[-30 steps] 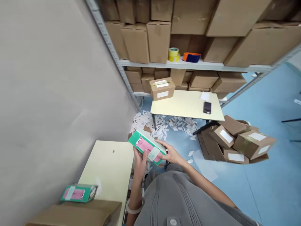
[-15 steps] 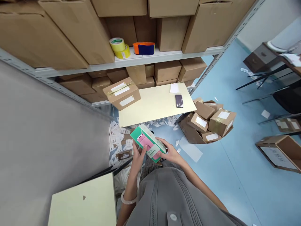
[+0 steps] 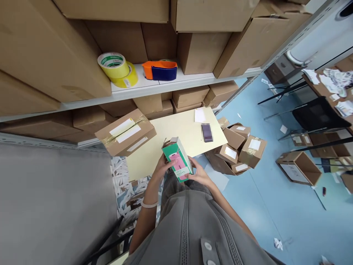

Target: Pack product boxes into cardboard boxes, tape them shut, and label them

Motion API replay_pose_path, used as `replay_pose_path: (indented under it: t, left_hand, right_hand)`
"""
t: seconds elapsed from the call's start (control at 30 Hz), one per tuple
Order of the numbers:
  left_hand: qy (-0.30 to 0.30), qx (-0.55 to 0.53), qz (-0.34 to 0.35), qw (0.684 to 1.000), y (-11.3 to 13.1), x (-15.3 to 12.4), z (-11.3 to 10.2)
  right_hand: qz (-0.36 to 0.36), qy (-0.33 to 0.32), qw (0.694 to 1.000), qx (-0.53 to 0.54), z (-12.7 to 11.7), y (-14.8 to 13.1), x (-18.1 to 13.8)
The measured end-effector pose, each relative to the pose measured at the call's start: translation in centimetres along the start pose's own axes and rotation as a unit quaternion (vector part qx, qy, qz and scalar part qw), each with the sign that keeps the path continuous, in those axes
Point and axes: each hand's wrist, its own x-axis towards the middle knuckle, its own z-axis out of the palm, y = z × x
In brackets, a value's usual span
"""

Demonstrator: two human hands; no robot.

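Between my two hands is a green and white product box [image 3: 179, 162] with a pink device pictured on its front. My left hand [image 3: 163, 166] grips its left side, thumb across the front. Around the lower right edge closes my right hand [image 3: 199, 174]. The box tilts, its top end toward the pale yellow table [image 3: 176, 127] in front of me. On that table sits a taped cardboard carton [image 3: 128, 133] with white labels at the left. A blurred dark rectangular item [image 3: 206, 132] and a white paper [image 3: 200, 115] lie at the right.
Metal shelving [image 3: 165, 87] with brown cartons rises behind the table, holding yellow tape rolls [image 3: 117, 70] and an orange and blue band [image 3: 160, 70]. On the floor at right stand a large carton full of small boxes [image 3: 234, 147] and an open carton [image 3: 299, 168]. Paper scraps [image 3: 121, 184] litter the lower left.
My view has moved closer to the shelf and turned. The product box has turned more upright in my hands and now overlaps the table's front edge; both hands still hold it.
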Motion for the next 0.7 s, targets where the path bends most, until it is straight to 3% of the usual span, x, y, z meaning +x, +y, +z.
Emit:
replay_pose_path:
  t: [0.2, 0.37, 0.53, 0.7]
  left_hand:
    - [-0.065, 0.066, 0.048, 0.995, 2.0, 4.1, 0.3]
    - [-0.006, 0.13, 0.067, 0.989, 1.1, 6.0, 2.5]
    - [0.034, 0.184, 0.125, 0.974, -0.4, 8.3, 3.7]
    - [0.072, 0.197, 0.099, 0.973, -3.9, 11.7, 3.2]
  right_hand:
    - [-0.015, -0.034, 0.99, -0.134, -2.9, 0.9, 5.4]
    - [-0.052, -0.039, 0.963, -0.262, -5.8, 2.4, 10.5]
    - [-0.095, -0.069, 0.956, -0.268, -6.2, 3.4, 14.9]
    - [-0.007, -0.093, 0.948, -0.305, -6.2, 4.1, 17.1]
